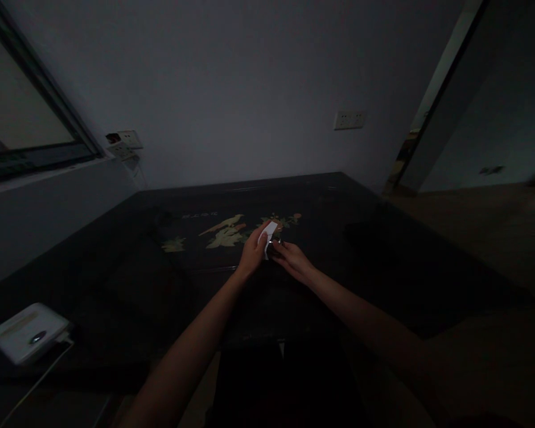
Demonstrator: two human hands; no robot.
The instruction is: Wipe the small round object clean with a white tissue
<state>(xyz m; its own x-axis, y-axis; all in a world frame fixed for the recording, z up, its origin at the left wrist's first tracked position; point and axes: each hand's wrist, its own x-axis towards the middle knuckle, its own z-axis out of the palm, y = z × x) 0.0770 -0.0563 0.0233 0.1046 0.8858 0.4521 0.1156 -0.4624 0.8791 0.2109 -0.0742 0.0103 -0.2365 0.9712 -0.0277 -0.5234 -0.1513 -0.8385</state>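
Observation:
Over the dark table (223, 309), my two hands meet near the middle of the view. My left hand (251, 252) is closed around a small white paper-like piece (268, 230), its thumb lying across it. My right hand (295, 259) is closed, with its fingertips pinching a small dark, shiny object (274, 244) against or just beside the white piece. The dim light and the fingers hide most of that object, so I cannot tell its kind. Behind my hands, a painted bird-and-flower design (225, 233) decorates the tabletop.
A white box-shaped device (29, 333) with a cable stands at the table's left front. The wall (241, 107) rises behind the table, with a socket (350, 120) at right and another socket (131, 139) with a plugged-in adapter at left. A window (22, 101) is far left.

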